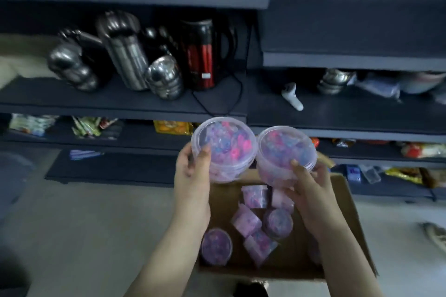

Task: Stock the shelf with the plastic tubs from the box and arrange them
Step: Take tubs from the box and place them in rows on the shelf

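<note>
Gripping mid-frame, the left hand (193, 176) holds the left tub (223, 144), the right hand (311, 185) the right tub (286, 149); likely light, slick, thin-walled, best held under the rim.

Left tub (223, 147) in left hand (193, 171), right tub (286, 152) in right hand (311, 188); the two are side by side, just beside each other, above the far end of the box (350, 224). Box sits on the floor (96, 224), in front of the shelf (120, 101). More tubs (251, 222) lie inside the box, some upright, some tipped over. On the shelf behind: kettle (200, 55) to the right of a group of metal pots (125, 55). Further right, a handheld gadget (292, 96) lies near the front edge. Packets (91, 125) lie on the level below.
</note>
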